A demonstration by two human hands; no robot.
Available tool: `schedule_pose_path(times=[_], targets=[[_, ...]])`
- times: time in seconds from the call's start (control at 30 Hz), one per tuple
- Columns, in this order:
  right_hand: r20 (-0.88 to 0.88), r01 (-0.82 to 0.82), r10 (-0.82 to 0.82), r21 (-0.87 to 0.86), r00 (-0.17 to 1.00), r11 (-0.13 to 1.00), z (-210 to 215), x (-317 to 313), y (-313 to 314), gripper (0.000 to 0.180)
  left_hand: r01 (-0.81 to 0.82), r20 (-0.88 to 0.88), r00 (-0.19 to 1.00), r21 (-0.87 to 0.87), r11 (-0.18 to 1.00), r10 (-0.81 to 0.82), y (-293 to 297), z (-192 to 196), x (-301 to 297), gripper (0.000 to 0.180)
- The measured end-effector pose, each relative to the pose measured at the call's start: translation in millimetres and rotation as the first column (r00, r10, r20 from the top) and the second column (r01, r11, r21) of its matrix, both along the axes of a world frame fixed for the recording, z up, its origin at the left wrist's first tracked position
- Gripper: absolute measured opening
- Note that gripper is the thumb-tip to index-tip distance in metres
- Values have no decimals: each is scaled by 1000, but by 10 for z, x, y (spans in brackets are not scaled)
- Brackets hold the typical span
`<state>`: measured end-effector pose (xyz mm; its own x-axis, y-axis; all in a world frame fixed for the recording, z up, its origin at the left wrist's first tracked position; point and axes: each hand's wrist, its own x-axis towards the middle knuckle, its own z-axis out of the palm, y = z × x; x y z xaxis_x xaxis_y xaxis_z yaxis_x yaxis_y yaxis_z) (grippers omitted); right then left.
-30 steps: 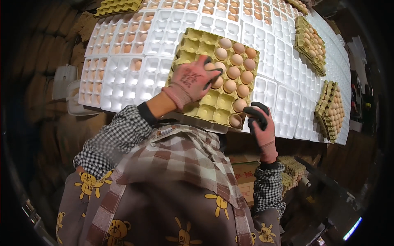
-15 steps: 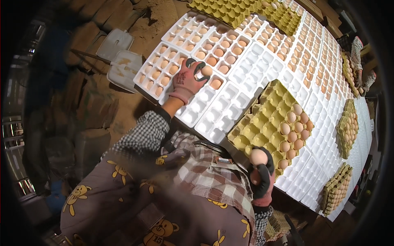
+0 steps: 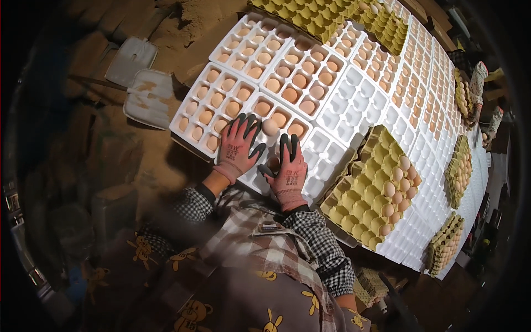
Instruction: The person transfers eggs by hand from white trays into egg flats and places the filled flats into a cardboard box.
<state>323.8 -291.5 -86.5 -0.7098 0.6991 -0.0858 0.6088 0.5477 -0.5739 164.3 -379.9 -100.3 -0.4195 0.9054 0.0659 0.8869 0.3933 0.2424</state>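
Note:
Both my hands wear pink gloves with dark fingertips, over a white compartmented tray [image 3: 255, 181] at the near edge. My left hand [image 3: 238, 146] lies with its fingers stretched out, its fingertips beside a brown egg [image 3: 270, 127]. Close on its right, my right hand [image 3: 289, 171] reaches down, its thumb and forefinger around another egg [image 3: 273, 162], partly shaded. Several eggs sit in the far row of that tray. To the right of my right hand, a yellow-green pulp egg tray [image 3: 354, 202] rests tilted, with eggs along its right side.
White trays full of eggs [image 3: 298, 81] extend away, with unfilled white trays [image 3: 354, 102] among them. More pulp trays [image 3: 307, 17] lie at the far edge, and stacks with eggs [image 3: 446, 243] at right. Another person's gloved hands [image 3: 491, 128] work at far right. White lids [image 3: 148, 99] lie left.
My right hand has moved from the pulp tray's near edge up and left to the white tray, bringing eggs. My left hand has drawn back slightly and released its egg in the tray.

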Motion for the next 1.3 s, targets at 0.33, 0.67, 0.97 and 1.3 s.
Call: schedule_pose_path(times=[0.33,0.67,0.97,1.3], targets=[[-236,158,-219,-253,947,955,186,456,-76,69,123,-26,991,-153,981,-128,436,-92,134,51],[386,290,-427,365,818,885,1087,2814,874,56,-184,627,761,451,873,-164,954,424,589,34],[-493,411,-277,186,825,893,1006,3378,1421,34,678,232,683,151,719,-693,2155,959,2556,43],[-465,222,-592,-632,658,743,951,3329,1871,31,558,171,814,40,829,-556,2610,1065,2513,55]])
